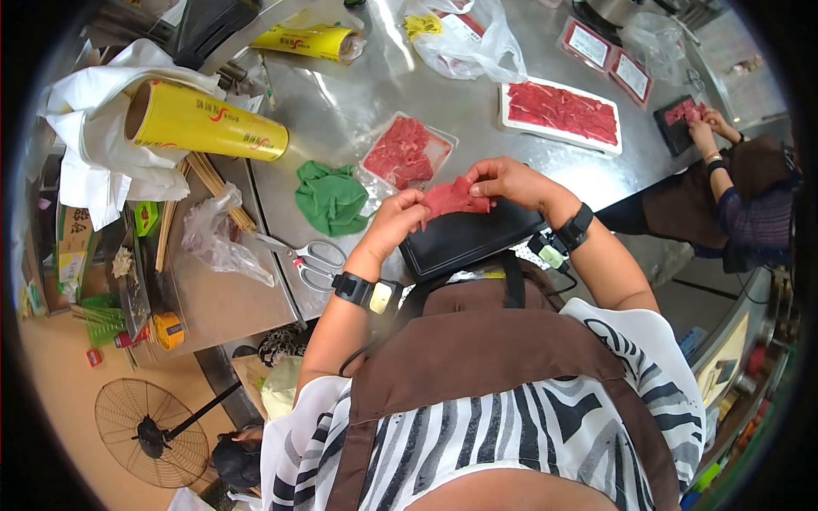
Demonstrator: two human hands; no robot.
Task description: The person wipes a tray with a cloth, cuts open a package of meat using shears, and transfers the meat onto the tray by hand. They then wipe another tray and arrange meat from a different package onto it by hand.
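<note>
Between my two hands a thin slice of raw red meat (457, 198) is stretched out. My left hand (400, 217) pinches its left end, and my right hand (509, 184) pinches the right end. Just below the slice lies a black tray (469, 243) on the steel table, close to my apron. Beyond my left hand sits a clear plastic tray (440, 152) holding more raw meat slices (406, 146). A crumpled green cloth (331, 198) lies to the left of my left hand.
A white tray (558, 143) of meat stands beyond my right hand. Scissors (315, 260), wooden skewers (220, 194) and a yellow film roll (209, 123) are at left. At right, a co-worker's hands (705, 132) hold meat over another black tray (673, 134). White plastic bags (469, 47) lie at the back.
</note>
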